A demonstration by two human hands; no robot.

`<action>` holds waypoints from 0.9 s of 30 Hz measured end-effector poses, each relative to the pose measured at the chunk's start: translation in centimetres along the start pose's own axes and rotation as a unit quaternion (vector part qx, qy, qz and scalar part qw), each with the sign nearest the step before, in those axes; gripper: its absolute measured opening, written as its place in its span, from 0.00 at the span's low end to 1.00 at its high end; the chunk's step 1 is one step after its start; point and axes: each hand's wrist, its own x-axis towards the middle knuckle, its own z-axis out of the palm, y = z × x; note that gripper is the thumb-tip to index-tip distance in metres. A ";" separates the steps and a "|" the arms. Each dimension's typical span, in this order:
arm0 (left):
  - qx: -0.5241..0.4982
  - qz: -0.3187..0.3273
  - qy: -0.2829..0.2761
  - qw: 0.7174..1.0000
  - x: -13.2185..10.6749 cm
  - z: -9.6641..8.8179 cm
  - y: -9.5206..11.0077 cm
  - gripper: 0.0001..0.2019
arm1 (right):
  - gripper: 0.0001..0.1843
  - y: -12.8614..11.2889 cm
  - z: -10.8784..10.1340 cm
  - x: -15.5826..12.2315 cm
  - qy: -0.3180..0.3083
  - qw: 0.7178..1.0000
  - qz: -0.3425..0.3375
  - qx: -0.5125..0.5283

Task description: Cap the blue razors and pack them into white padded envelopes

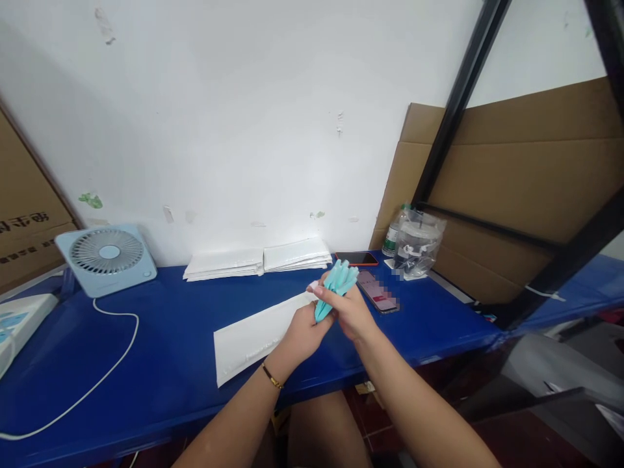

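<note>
Left hand and right hand close fingers round a partly hidden, pleated turquoise bundle near the blue tabletop's front edge.

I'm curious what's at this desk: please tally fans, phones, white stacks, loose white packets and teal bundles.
Fan: 1
Phones: 2
White stacks: 2
Loose white packet: 1
Teal bundle: 1
Total: 7

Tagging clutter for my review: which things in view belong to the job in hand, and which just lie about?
Likely the job's: held turquoise bundle, flat white packet, two white stacks.

Seemingly lying about: blue fan, orange-edged phone, pink-screened phone, bottle, plastic bag.
</note>
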 end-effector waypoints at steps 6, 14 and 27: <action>-0.154 -0.217 -0.227 0.937 -0.9 -0.6 0.4 0.19 | 0.23 -2.2 -3.3 1.0 -0.154 0.984 0.022 0.088; -0.288 -0.263 -0.306 0.869 -0.5 0.1 0.0 0.18 | 0.19 -1.7 -1.2 0.0 -0.098 0.992 -0.023 0.073; 0.047 -0.017 0.028 0.998 -0.4 -0.1 0.2 0.43 | 0.16 -2.3 -3.1 2.0 0.105 0.978 -0.165 -0.078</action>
